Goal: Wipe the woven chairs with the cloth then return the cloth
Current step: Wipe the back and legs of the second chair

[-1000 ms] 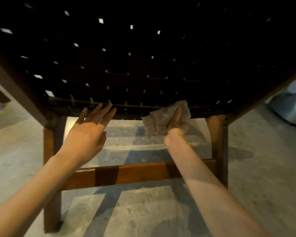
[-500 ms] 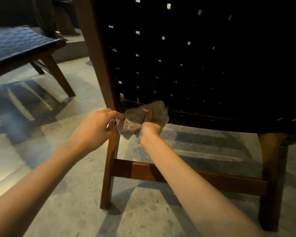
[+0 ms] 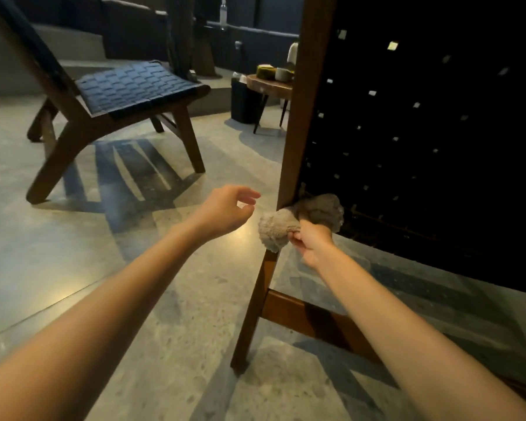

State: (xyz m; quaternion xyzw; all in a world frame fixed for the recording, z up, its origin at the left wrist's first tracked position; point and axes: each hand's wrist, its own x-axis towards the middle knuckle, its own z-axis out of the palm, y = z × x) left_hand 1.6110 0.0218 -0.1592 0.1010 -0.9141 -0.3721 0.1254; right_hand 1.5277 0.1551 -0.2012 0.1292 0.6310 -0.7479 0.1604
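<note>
A woven chair (image 3: 422, 153) with a dark strap back and brown wooden frame fills the right side, seen from behind. My right hand (image 3: 312, 243) grips a bunched grey-beige cloth (image 3: 289, 226) against the chair's left wooden post, at the lower corner of the weave. My left hand (image 3: 228, 212) hovers just left of the cloth, fingers loosely curled, holding nothing and touching nothing. A second woven chair (image 3: 128, 92) stands at the upper left on the floor.
A small round wooden side table (image 3: 269, 83) with cups and bowls stands behind the near chair's post, a dark bin (image 3: 243, 101) beside it. A bottle (image 3: 223, 10) stands on a far ledge. Polished concrete floor (image 3: 73, 253) spreads to the left.
The view has swung left, bringing the second chair into sight. My right hand moved the cloth from the bottom rail to the left post. My left hand let go of the cloth and drew back.
</note>
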